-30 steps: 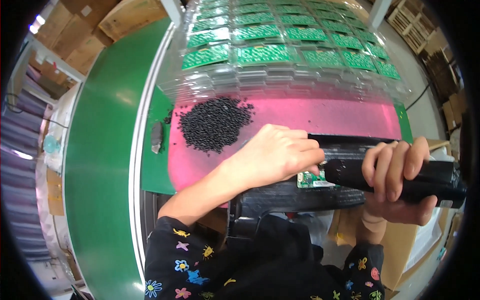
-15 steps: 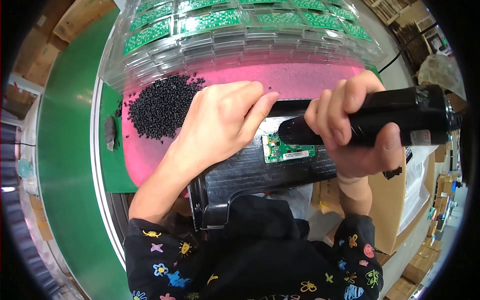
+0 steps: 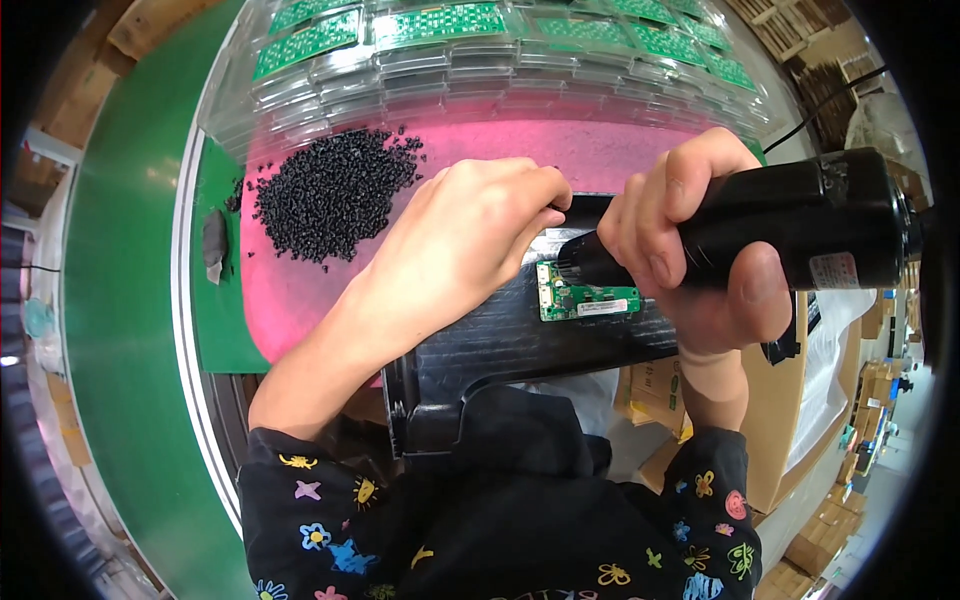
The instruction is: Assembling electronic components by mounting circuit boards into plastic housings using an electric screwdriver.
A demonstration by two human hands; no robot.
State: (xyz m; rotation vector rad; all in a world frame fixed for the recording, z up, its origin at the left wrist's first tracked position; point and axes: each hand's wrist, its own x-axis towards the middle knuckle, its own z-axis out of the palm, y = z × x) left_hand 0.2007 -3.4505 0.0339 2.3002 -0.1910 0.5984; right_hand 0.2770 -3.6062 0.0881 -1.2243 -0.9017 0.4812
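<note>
My right hand is wrapped round a black electric screwdriver, held nearly level with its nose pointing left. The nose is over a small green circuit board with a white label strip, hiding part of its upper edge. Beneath the board lies a black plastic housing, its near side curved inward. My left hand is above the housing's far left part, fingers curled and thumb pressed to them. What that pinch holds, if anything, is hidden. The screwdriver's tip cannot be made out.
A heap of small black screws lies on the pink mat, left of the housing. Behind it stand stacked clear trays with green boards. A dark grey lump sits at left; a cardboard box is at right.
My left hand has shifted slightly right, and its thumb, stretched out before, is now tucked against the curled fingers. The board and housing appear a little further right in view. The screwdriver remains over the board.
</note>
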